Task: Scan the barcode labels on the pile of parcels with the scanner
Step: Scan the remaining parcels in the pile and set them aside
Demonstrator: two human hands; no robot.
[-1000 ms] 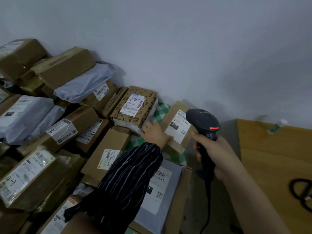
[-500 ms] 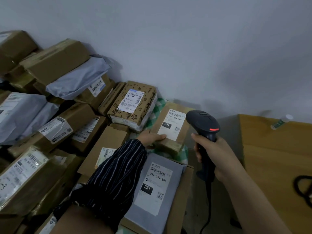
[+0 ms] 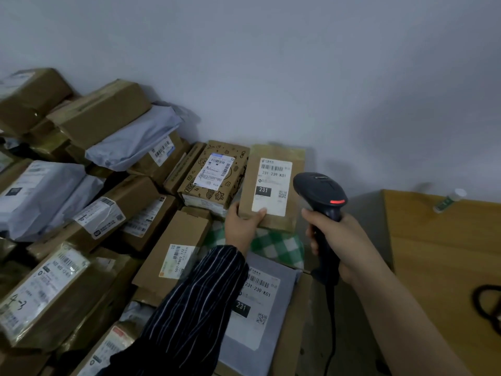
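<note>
Left grip (image 3: 241, 226) pinching brown parcel (image 3: 271, 156) at its near edge, right grip (image 3: 339, 240) curled round scanner (image 3: 318, 189) just right of parcel, patterned box (image 3: 214, 175) left.

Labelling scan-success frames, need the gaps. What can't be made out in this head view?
All head view.
- Front window of the scanner: turned away from the camera, no beam seen.
- Fingers of the left hand: under the brown parcel, only the thumb shows.
- Label on the grey mailer: left part behind the striped sleeve.
- Black cable on the desk: cut by the right edge.
- Label fine print: too small.
</note>
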